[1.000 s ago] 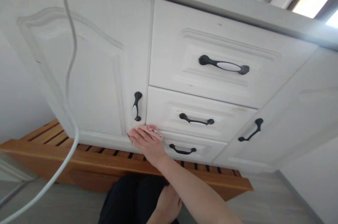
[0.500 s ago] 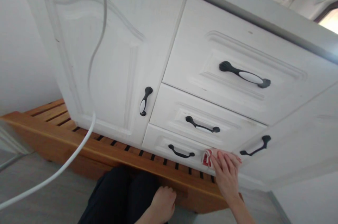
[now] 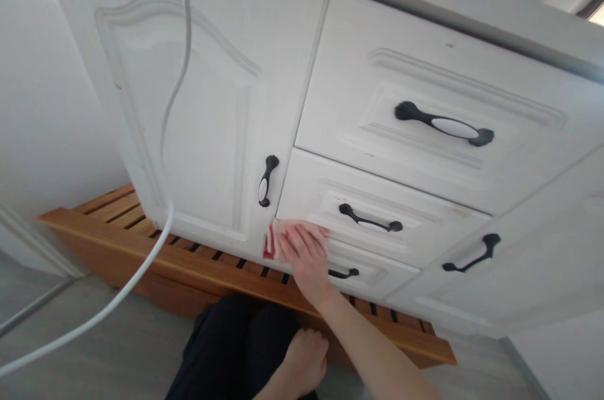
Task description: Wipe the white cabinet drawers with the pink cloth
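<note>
My right hand point(image 3: 306, 260) presses a folded pink and red cloth point(image 3: 270, 241) flat against the left end of the bottom drawer point(image 3: 377, 271), where it meets the cabinet door. The fingers lie over the cloth and cover part of that drawer's black handle point(image 3: 352, 273). Curled closed, my left hand point(image 3: 306, 356) rests by my dark-trousered knee, below the front edge of a slatted wooden bench; whether it holds anything is hidden. The middle drawer point(image 3: 306, 180) and the white cabinet door point(image 3: 212, 117) are closed.
A white cable point(image 3: 136, 280) hangs in front of the door and runs down to the lower left. The wooden bench point(image 3: 221, 277) spans the cabinet's foot. Above the drawers juts the grey countertop edge point(image 3: 425, 0). More black handles stick out, one on the top drawer point(image 3: 443, 123).
My right hand and the cloth have moved left along the bottom drawer, from its right end to its left end. My left hand stays closed near the knee. The view has shifted slightly.
</note>
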Demonstrator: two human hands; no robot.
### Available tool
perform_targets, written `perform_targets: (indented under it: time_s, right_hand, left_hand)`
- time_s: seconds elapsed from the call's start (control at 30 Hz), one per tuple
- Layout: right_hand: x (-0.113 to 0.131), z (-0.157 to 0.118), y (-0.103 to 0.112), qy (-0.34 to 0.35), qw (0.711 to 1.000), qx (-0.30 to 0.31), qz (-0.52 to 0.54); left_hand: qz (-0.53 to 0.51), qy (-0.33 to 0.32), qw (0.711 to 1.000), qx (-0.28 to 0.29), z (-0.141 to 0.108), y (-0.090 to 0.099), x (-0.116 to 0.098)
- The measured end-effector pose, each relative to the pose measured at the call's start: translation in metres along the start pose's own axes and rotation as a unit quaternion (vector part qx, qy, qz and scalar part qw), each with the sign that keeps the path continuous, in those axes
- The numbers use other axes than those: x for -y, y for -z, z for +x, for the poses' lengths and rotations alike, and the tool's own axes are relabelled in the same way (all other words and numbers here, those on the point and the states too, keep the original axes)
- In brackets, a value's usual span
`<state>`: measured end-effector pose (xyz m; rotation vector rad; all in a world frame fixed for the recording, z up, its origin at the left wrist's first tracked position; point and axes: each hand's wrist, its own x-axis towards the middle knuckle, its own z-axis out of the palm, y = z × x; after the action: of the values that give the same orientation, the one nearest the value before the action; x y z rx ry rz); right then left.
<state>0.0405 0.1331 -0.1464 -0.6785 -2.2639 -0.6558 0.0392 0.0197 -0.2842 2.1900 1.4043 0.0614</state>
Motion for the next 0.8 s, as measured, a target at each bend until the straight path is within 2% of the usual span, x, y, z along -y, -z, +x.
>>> perform_targets:
  time_s: [0.07, 0.13, 0.23, 0.33, 0.47, 0.67, 0.8]
  right_hand:
    - [0.018, 0.024, -0.021, 0.033, 0.999, 0.037, 0.02]
    - [0.026, 0.033, -0.034, 0.072, 0.993, 0.086, 0.039]
    - [0.016, 0.027, -0.035, 0.13, 0.972, 0.179, 0.077]
    - [-0.01, 0.005, -0.015, 0.166, 0.95, 0.242, 0.102]
    - [-0.044, -0.034, 0.026, 0.123, 0.948, 0.282, 0.08]
    - [-0.075, -0.091, 0.071, 0.057, 0.957, 0.283, -0.01]
    - [-0.105, -0.136, 0.095, 0.041, 0.962, 0.266, -0.05]
  left_hand:
    - [-0.003, 0.001, 1.0, -0.007, -0.001, 0.002, 0.004]
    - [-0.007, 0.0, 1.0, -0.016, -0.002, 0.003, 0.007]
    - [-0.012, -0.006, 1.0, -0.022, -0.004, 0.003, 0.009]
    - [-0.013, -0.013, 1.0, -0.025, -0.005, 0.002, 0.011]
    - [-0.018, -0.013, 0.999, -0.035, -0.007, 0.001, 0.011]
    - [-0.02, -0.017, 0.999, -0.044, -0.012, 0.003, 0.008]
    - [-0.018, -0.011, 0.998, -0.051, -0.017, 0.007, 0.007]
